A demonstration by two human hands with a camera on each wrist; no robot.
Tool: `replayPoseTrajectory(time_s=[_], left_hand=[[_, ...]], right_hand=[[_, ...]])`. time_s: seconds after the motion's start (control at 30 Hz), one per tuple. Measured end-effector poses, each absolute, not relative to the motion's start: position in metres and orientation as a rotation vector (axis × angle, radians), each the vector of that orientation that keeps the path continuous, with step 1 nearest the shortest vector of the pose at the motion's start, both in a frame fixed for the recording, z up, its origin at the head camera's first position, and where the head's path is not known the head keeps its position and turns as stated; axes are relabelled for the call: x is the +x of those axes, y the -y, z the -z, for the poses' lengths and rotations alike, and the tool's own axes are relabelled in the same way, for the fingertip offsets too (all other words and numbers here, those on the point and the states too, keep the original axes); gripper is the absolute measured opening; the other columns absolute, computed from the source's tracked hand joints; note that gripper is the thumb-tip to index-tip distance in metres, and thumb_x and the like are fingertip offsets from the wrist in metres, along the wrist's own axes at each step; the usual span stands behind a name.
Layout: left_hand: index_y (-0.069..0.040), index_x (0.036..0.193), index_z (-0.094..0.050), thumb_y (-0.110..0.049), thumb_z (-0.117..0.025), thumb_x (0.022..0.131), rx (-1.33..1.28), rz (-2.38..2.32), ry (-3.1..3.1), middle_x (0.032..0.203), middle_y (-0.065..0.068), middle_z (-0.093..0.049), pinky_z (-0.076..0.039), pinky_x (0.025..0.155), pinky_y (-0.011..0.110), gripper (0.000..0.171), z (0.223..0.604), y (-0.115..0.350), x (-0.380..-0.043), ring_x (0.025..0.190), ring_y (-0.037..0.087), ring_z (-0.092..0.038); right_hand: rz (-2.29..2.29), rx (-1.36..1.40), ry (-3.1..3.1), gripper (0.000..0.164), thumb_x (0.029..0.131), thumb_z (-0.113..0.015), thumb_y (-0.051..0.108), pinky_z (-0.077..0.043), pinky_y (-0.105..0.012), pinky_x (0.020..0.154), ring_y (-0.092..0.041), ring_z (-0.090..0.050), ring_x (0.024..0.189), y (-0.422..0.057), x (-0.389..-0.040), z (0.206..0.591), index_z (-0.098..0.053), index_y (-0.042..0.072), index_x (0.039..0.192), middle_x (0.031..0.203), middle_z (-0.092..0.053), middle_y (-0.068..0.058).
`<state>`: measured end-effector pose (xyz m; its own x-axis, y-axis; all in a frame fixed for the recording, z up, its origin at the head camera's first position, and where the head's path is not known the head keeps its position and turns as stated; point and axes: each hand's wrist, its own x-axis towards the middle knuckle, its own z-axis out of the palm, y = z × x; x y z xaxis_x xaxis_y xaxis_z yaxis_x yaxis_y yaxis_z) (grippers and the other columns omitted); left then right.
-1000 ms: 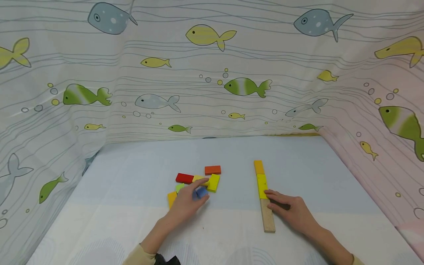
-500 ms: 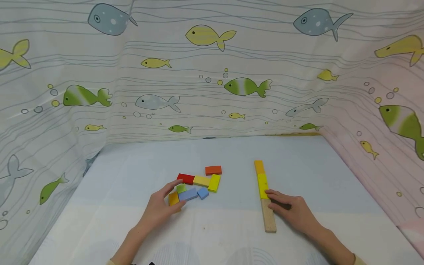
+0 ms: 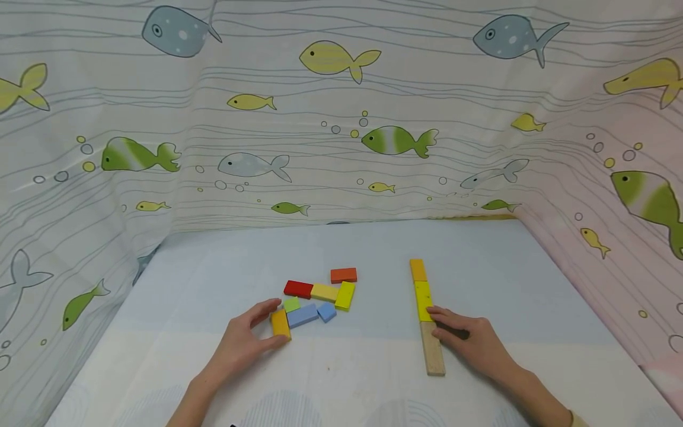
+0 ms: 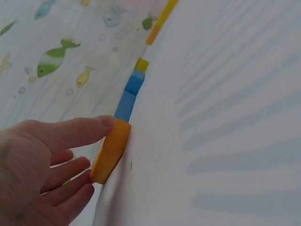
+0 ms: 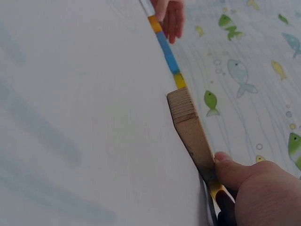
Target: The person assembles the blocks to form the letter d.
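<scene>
My left hand (image 3: 242,335) is at the orange block (image 3: 281,325) on the left of the table, thumb by its near end and index finger by its far end. In the left wrist view, the thumb overlaps a corner of the block (image 4: 112,150), with the other fingers loosely bent behind. To the right, a line holds a yellow-orange block (image 3: 418,270), a bright yellow block (image 3: 423,299) and a plain wooden block (image 3: 432,350). My right hand (image 3: 477,341) rests against this line's right side, index fingertip at the yellow block and thumb at the wooden block.
Beside the orange block lie a green block (image 3: 291,305), a long blue block (image 3: 302,315) and a small blue block (image 3: 327,312). Behind them are red (image 3: 298,289), cream (image 3: 324,292), yellow (image 3: 345,296) and orange-red (image 3: 344,275) blocks. Fish-printed cloth (image 3: 320,130) hangs around the table.
My left hand has moved left and toward me, from over the blue blocks to the orange block. The blocks it covered now show. My right hand and the line of blocks stay in place.
</scene>
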<state>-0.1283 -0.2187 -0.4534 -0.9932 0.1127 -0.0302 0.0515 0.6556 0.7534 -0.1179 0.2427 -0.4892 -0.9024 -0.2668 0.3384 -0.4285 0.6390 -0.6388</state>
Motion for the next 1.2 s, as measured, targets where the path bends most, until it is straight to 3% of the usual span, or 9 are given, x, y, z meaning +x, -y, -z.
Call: replayPoseTrajectory(time_s=[1.2], left_hand=[[-0.016,0.14,-0.056,-0.03,-0.089,0.074,0.184,-1.216,-2.804,0.137,0.002,-0.062,-0.04,0.112,0.049,0.075,0.456,0.23,-0.125,0.13,0.028,-0.057]], right_hand=[[-1.067,0.62,2.634,0.04,0.087,-0.078,0.025,-0.036,-0.001,0.098,-0.018,-0.064,0.119,-0.245,-0.12,0.488,-0.071,0.017,0.125,0.128,-0.068,0.005]])
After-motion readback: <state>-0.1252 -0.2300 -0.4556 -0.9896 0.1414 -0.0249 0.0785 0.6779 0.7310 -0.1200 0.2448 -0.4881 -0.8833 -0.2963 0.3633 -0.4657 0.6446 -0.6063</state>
